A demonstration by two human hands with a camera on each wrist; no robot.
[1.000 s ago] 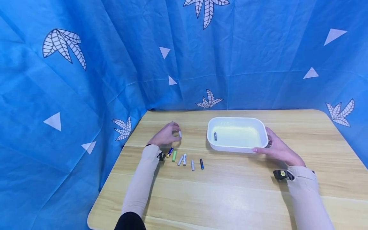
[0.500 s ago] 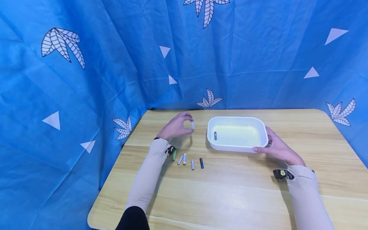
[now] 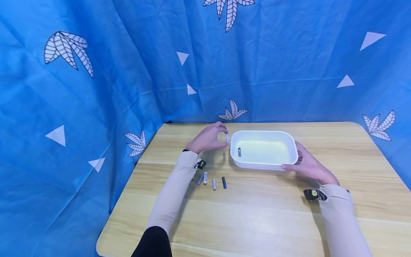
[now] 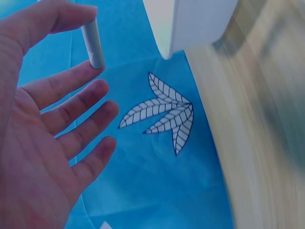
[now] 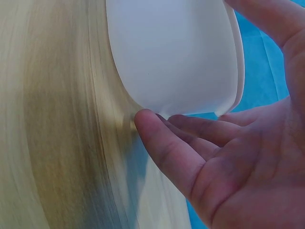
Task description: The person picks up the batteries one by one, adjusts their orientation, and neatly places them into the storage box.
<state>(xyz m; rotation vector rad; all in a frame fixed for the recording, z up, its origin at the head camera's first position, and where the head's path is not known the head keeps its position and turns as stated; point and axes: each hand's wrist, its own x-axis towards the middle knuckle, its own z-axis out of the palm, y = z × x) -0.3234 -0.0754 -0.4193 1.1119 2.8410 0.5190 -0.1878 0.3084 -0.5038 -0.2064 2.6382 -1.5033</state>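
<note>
My left hand [image 3: 210, 138] pinches a small white battery [image 3: 227, 138] end to end between thumb and a fingertip, above the table just left of a white plastic tub [image 3: 257, 166]. In the left wrist view that battery [image 4: 93, 45] stands nearly upright in the pinch, the other fingers spread loosely below. My right hand [image 3: 309, 165] holds the tub's right end, thumb at the near rim and fingers behind the end wall. In the right wrist view, fingertips lie right under the tub's edge [image 5: 176, 62]. One dark battery [image 3: 239, 152] lies inside the tub, toward its left end.
On the wooden table [image 3: 257, 221], in front of the left forearm, lie a dark blue battery [image 3: 224, 182], a white battery [image 3: 214, 184] and two more pale ones [image 3: 205, 178]. The left sleeve mostly covers a green battery. A blue patterned curtain [image 3: 135, 71] hangs behind.
My left hand has carried the pinched white battery rightward and slightly up in view, from near the loose batteries to beside the tub. The right hand and tub have stayed put.
</note>
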